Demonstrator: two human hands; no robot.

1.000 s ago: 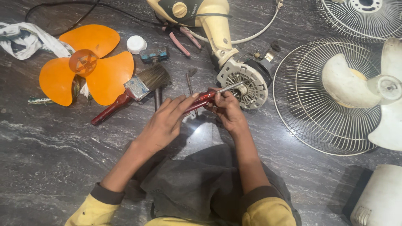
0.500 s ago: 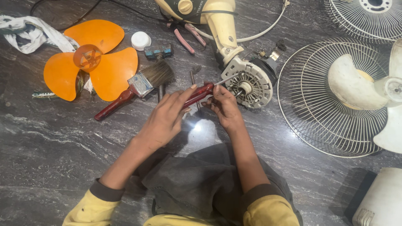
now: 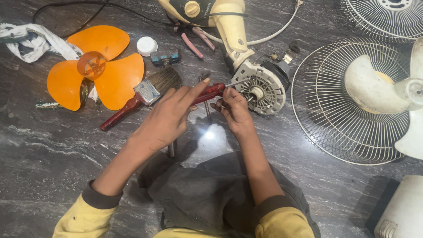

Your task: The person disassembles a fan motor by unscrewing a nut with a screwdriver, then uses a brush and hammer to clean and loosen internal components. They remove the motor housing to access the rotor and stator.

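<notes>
My left hand (image 3: pixel 169 117) grips the red handle of a screwdriver (image 3: pixel 210 92), index finger stretched along it. The metal shaft runs right to the exposed fan motor (image 3: pixel 261 88), which lies on the dark marble floor attached to a cream fan neck (image 3: pixel 231 27). My right hand (image 3: pixel 234 110) sits just left of the motor, fingers pinched around the shaft near its tip.
An orange fan blade (image 3: pixel 94 70), a red-handled paintbrush (image 3: pixel 141 94), a white cap (image 3: pixel 146 45), a small blue part (image 3: pixel 165 57) and pink-handled pliers (image 3: pixel 194 42) lie to the left and behind. A wire fan guard (image 3: pixel 328 119) with a cream blade (image 3: pixel 379 90) lies right.
The view has drifted slightly, so everything sits a little further right. Both hands stay on the screwdriver at the motor, with my left index finger now stretched out along the handle.
</notes>
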